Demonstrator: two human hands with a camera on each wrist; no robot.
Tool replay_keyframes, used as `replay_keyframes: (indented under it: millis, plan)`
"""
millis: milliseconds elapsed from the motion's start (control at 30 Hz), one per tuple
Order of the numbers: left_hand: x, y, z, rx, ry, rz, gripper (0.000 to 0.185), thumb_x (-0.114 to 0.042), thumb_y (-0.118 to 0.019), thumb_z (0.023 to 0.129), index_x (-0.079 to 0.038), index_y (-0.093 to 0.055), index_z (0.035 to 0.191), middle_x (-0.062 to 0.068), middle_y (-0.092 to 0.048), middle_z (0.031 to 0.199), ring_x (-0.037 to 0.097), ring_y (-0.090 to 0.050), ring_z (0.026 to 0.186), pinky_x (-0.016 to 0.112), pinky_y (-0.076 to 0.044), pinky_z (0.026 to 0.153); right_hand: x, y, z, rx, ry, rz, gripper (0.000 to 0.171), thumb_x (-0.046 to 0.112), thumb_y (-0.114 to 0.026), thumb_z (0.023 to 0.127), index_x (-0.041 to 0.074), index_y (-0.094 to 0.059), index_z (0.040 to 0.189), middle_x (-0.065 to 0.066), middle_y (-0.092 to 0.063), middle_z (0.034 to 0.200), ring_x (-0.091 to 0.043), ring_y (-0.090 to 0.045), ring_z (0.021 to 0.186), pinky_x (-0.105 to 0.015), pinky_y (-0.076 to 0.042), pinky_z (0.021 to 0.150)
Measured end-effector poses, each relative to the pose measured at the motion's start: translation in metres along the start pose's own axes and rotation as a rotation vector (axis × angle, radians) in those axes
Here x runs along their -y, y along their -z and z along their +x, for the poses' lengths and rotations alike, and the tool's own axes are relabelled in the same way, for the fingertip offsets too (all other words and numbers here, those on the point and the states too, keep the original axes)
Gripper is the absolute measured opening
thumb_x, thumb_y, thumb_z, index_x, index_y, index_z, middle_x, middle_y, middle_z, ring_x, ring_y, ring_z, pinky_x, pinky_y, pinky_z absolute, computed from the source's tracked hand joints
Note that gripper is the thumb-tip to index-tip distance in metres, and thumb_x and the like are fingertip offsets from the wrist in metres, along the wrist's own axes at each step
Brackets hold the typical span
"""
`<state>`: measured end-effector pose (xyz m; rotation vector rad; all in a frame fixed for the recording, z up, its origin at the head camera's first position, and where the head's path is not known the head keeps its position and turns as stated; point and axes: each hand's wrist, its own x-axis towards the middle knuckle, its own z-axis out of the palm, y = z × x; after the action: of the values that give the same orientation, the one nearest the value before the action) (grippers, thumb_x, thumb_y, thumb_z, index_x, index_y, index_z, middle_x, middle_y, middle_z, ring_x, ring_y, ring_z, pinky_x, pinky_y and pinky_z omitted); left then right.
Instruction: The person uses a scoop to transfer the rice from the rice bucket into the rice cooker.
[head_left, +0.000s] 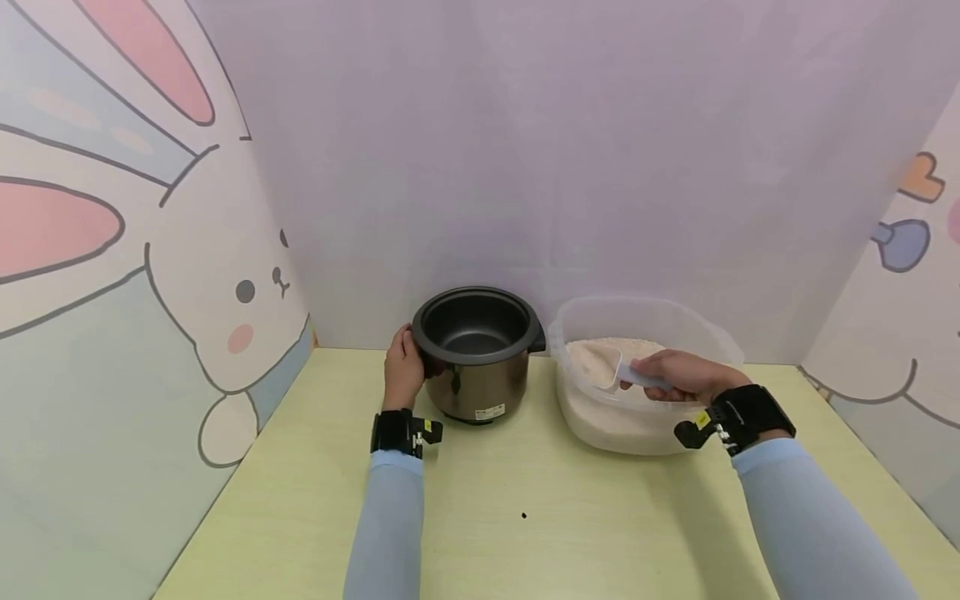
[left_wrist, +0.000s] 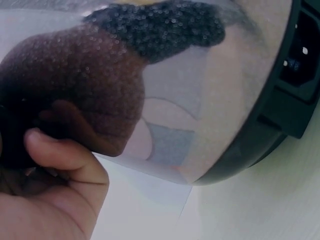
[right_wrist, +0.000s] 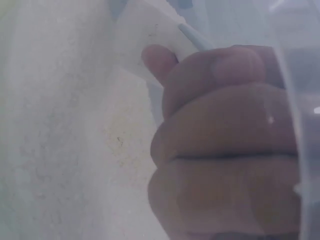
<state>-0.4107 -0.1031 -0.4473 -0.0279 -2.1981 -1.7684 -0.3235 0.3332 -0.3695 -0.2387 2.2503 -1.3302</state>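
Left hand (head_left: 406,369) gripped a round, glossy pot's (head_left: 483,383) nine-o'clock side; right hand (head_left: 686,374) clutched a scoop (head_left: 633,377) in a translucent tub (head_left: 630,313) at three.

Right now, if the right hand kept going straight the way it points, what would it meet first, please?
Leading with its scoop, the right hand would probably meet the rice first, then the tub's left wall; scoop depth is unclear.

One cooker (head_left: 480,387) seen at left hand (head_left: 403,371); one scoop (head_left: 637,378), one tub (head_left: 600,425) at right hand (head_left: 690,377). Two hands, two wristbands (head_left: 392,432) (head_left: 750,412), two sleeves (head_left: 390,525) (head_left: 802,508) counted.
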Motion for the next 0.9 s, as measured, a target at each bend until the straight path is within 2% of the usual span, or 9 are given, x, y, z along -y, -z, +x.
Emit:
replay_keyframes:
  millis: [200, 467, 767, 900]
  plan:
    - [0.001, 0.0002, 0.0004, 0.011, 0.001, -0.015, 0.047, -0.025, -0.032, 0.114, 0.0, -0.043, 0.152, 0.022, -0.045, 0.155, 0.037, -0.039, 0.145, 0.053, -0.032, 0.118, -0.0008, 0.0033, -0.0029, 0.01, 0.017, 0.071, 0.053, 0.034, -0.032, 0.114, -0.012, -0.053, 0.132, 0.001, -0.042, 0.071, -0.006, -0.029, 0.051, -0.024, -0.028, 0.049]
    - [0.002, 0.0008, -0.0002, 0.003, -0.006, -0.014, 0.047, -0.025, -0.032, 0.114, 0.001, -0.044, 0.152, 0.022, -0.046, 0.154, 0.036, -0.04, 0.145, 0.053, -0.032, 0.117, -0.0028, 0.0054, -0.0041, -0.002, 0.035, 0.16, 0.055, 0.036, -0.03, 0.114, -0.011, -0.049, 0.135, 0.002, -0.042, 0.072, -0.006, -0.03, 0.049, -0.027, -0.023, 0.049]
    - [0.0017, 0.0004, 0.0006, 0.0, -0.01, -0.013, 0.047, -0.024, -0.032, 0.114, 0.001, -0.043, 0.152, 0.022, -0.045, 0.155, 0.036, -0.039, 0.145, 0.052, -0.032, 0.118, 0.0002, 0.0086, -0.0052, -0.011, 0.037, 0.29, 0.054, 0.038, -0.025, 0.114, -0.008, -0.042, 0.136, 0.004, -0.043, 0.073, -0.006, -0.031, 0.05, -0.027, -0.024, 0.049]
    - [0.0012, 0.0012, 0.0006, 0.009, 0.001, -0.028, 0.047, -0.025, -0.033, 0.114, 0.0, -0.043, 0.153, 0.021, -0.045, 0.155, 0.035, -0.04, 0.144, 0.052, -0.034, 0.116, 0.0048, 0.0092, -0.0075, -0.01, 0.064, 0.403, 0.05, 0.039, -0.026, 0.114, -0.005, -0.041, 0.134, 0.005, -0.042, 0.073, -0.007, -0.027, 0.051, -0.027, -0.022, 0.049]
